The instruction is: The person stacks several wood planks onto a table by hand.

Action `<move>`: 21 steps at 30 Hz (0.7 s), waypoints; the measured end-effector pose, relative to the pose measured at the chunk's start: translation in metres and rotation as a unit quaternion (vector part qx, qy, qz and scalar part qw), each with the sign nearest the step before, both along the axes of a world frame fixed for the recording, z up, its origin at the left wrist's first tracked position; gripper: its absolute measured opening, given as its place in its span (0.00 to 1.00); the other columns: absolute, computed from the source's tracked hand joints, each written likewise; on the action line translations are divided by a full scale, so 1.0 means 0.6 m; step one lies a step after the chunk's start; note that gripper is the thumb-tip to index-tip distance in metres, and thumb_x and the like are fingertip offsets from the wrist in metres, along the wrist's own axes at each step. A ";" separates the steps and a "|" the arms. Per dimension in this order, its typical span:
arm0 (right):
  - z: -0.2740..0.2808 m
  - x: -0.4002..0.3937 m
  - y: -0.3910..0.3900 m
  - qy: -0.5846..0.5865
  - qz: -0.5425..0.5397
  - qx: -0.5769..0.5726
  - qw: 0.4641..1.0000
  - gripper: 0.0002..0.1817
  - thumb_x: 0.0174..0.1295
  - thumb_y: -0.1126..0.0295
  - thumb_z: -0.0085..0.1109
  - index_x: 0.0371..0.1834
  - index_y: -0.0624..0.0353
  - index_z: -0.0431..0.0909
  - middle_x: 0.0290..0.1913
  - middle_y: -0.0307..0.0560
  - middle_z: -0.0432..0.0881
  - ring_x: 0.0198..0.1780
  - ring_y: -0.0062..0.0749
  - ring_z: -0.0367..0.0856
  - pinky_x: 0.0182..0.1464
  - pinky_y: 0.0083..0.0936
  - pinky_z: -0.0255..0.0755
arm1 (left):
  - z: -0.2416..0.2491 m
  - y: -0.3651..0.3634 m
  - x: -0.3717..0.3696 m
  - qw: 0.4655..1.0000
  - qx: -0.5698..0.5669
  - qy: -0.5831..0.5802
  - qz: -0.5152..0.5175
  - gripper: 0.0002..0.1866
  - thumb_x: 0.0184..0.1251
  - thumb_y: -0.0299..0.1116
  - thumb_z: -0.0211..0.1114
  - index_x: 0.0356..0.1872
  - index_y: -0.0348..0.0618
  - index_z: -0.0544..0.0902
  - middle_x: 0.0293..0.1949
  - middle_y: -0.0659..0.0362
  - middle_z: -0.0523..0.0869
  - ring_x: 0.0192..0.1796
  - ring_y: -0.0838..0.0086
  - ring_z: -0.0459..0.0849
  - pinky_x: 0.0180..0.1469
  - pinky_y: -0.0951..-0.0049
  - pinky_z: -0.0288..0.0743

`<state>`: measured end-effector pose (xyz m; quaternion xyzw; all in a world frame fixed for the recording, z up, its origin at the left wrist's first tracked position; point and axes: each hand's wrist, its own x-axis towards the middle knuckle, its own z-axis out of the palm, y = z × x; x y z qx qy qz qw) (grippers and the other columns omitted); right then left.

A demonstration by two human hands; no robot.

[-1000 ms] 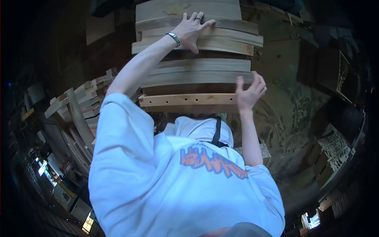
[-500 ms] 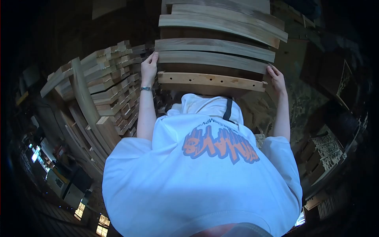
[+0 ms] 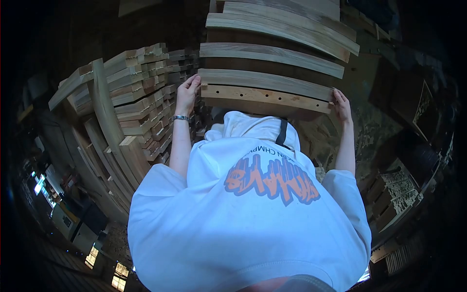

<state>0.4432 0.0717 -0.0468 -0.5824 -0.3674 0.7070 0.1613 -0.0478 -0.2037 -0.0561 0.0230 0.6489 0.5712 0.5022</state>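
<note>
Wooden plank (image 3: 265, 81): count, position?

— One, spanning between two hands, just beyond one drilled rail (image 3: 253, 96).

Holes (image 3: 266, 95) in that rail?

— Five visible.

State of hands?

— Left hand (image 3: 188, 92) pinches the plank's left end; right hand (image 3: 342, 103), its right end.

Others?

— One separate plank (image 3: 272, 55) farther off; overlapping boards (image 3: 282, 30) beyond, count uncertain.

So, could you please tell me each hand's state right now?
Left hand: closed, holding one end of a board.
Right hand: closed, holding its other end.
</note>
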 end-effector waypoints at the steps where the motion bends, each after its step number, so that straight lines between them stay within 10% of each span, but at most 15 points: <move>1: -0.005 0.004 -0.002 -0.001 0.008 0.014 1.000 0.22 0.68 0.59 0.60 0.60 0.61 0.76 0.50 0.36 0.81 0.50 0.18 0.78 0.50 0.18 0.70 | -0.001 -0.004 0.001 1.000 -0.001 0.000 0.001 0.25 0.70 0.38 0.66 0.60 0.28 0.76 0.53 0.52 0.84 0.53 0.73 0.83 0.57 0.74 0.76; 10: -0.001 -0.025 0.049 -0.005 0.040 0.057 0.998 0.25 0.72 0.54 0.53 0.62 0.62 0.76 0.55 0.42 0.82 0.57 0.26 0.77 0.58 0.24 0.68 | -0.022 0.018 -0.047 0.984 0.027 -0.173 -0.046 0.28 0.76 0.49 0.55 0.63 0.33 0.74 0.56 0.55 0.82 0.55 0.72 0.81 0.59 0.68 0.73; 12: 0.008 -0.072 0.066 0.051 -0.025 0.067 0.996 0.26 0.72 0.53 0.51 0.62 0.63 0.76 0.56 0.42 0.82 0.58 0.27 0.77 0.58 0.24 0.69 | 0.001 0.080 -0.050 0.997 -0.064 0.022 -0.037 0.31 0.77 0.53 0.51 0.64 0.35 0.73 0.59 0.56 0.80 0.58 0.72 0.79 0.62 0.66 0.70; 14: 0.003 -0.096 0.073 -0.216 0.050 0.300 0.928 0.27 0.73 0.53 0.50 0.62 0.66 0.75 0.59 0.50 0.81 0.62 0.32 0.76 0.62 0.27 0.67 | 0.002 0.132 -0.051 0.994 0.021 0.102 -0.037 0.30 0.75 0.52 0.54 0.62 0.32 0.75 0.57 0.53 0.83 0.56 0.72 0.81 0.61 0.69 0.71; 18: 0.005 -0.077 0.057 -0.240 0.057 0.285 0.926 0.26 0.70 0.55 0.57 0.59 0.68 0.76 0.54 0.52 0.84 0.57 0.30 0.79 0.61 0.24 0.68 | 0.030 0.144 -0.029 0.922 -0.095 0.356 -0.119 0.25 0.74 0.47 0.57 0.58 0.33 0.79 0.51 0.49 0.87 0.54 0.72 0.84 0.58 0.75 0.72; 21: 0.020 -0.046 0.030 -0.126 0.038 0.197 0.972 0.24 0.67 0.61 0.63 0.60 0.66 0.77 0.55 0.45 0.83 0.56 0.25 0.78 0.61 0.22 0.68 | 0.036 0.101 -0.015 0.939 -0.102 0.306 -0.117 0.24 0.74 0.45 0.59 0.59 0.35 0.79 0.54 0.49 0.85 0.56 0.74 0.82 0.59 0.76 0.72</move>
